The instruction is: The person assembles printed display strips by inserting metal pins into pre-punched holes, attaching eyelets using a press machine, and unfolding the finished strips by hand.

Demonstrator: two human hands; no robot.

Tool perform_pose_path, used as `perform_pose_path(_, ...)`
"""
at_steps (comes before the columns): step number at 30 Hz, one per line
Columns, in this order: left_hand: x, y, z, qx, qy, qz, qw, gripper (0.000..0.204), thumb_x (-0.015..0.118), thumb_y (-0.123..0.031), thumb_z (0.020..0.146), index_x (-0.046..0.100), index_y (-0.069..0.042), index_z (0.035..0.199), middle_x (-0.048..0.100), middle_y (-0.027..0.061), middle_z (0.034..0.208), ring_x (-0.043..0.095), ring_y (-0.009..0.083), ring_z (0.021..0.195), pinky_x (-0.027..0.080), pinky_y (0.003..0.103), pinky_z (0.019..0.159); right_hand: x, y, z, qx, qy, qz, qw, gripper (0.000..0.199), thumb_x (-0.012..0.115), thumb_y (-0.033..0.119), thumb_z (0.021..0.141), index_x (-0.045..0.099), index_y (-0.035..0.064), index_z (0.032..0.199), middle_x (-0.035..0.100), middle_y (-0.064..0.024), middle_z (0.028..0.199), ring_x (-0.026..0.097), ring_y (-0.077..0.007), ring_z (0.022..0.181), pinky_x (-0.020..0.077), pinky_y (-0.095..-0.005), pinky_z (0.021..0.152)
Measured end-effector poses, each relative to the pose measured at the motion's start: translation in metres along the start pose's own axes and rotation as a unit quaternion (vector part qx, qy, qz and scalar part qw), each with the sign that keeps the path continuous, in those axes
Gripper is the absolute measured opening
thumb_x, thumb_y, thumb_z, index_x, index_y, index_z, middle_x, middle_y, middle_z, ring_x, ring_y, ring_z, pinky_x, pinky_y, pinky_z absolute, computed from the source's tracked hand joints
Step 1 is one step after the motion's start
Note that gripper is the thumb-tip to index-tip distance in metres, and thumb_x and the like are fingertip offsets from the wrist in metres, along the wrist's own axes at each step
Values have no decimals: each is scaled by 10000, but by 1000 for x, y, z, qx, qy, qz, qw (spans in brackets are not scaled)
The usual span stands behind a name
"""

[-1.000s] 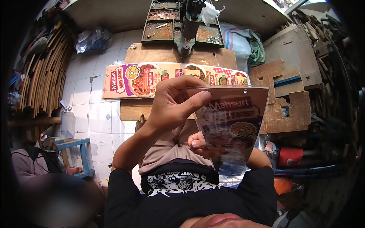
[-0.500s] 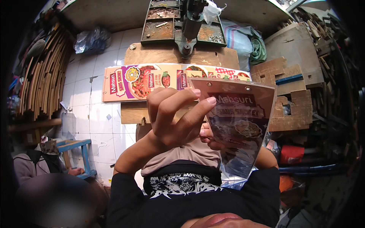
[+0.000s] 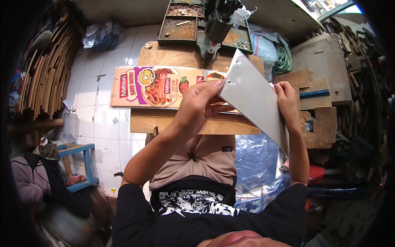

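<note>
A stiff flat sign panel (image 3: 257,96) is held tilted above the workbench, its plain pale-grey back facing up. Two metal eyelets show near its upper left end. My left hand (image 3: 198,103) pinches the left edge by the lower eyelet, thumb on top and fingers partly hidden underneath. On the opposite edge my right hand (image 3: 288,101) is closed, with the fingertips over the rim. Below and to the left, a stack of printed food-sauce signs (image 3: 158,88) lies on the wooden bench board (image 3: 189,121); the held panel covers the stack's right part.
A dark eyelet press (image 3: 214,35) stands at the back beside a metal parts tray (image 3: 179,29) of small pieces. Cut boards (image 3: 325,123) lie at right and wood strips (image 3: 49,74) at far left. Clear plastic (image 3: 255,160) lies below the bench. Another person (image 3: 41,181) sits at lower left.
The panel has turned from its printed face to its plain back and moved forward over the bench. My right hand has come from behind the panel to its right edge.
</note>
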State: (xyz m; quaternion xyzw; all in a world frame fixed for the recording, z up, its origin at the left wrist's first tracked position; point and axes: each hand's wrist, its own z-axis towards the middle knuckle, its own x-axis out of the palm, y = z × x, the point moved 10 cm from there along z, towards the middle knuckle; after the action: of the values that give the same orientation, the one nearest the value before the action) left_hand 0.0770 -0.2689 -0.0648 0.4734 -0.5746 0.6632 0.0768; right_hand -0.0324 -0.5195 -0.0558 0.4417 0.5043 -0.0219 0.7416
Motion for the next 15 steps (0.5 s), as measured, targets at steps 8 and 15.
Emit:
perform_pose_path(8,-81,8,72,-83,-70,96,989,326,609,-178,894,577,39,1136,639,120,1025,647,188,920,568,296,790,33,-2,57,-43,-64,-85,993,247,554,220,910,619,-12,964,665,-225,856,647,-394,826,491,-443,732)
perform_pose_path(15,-112,3,106,-89,-143,193,967,235,664,-141,873,608,36,1017,652,112,936,666,156,797,587,273,730,46,-13,92,-20,-67,-124,990,277,536,261,917,622,10,998,663,-232,921,633,-413,897,480,-483,768)
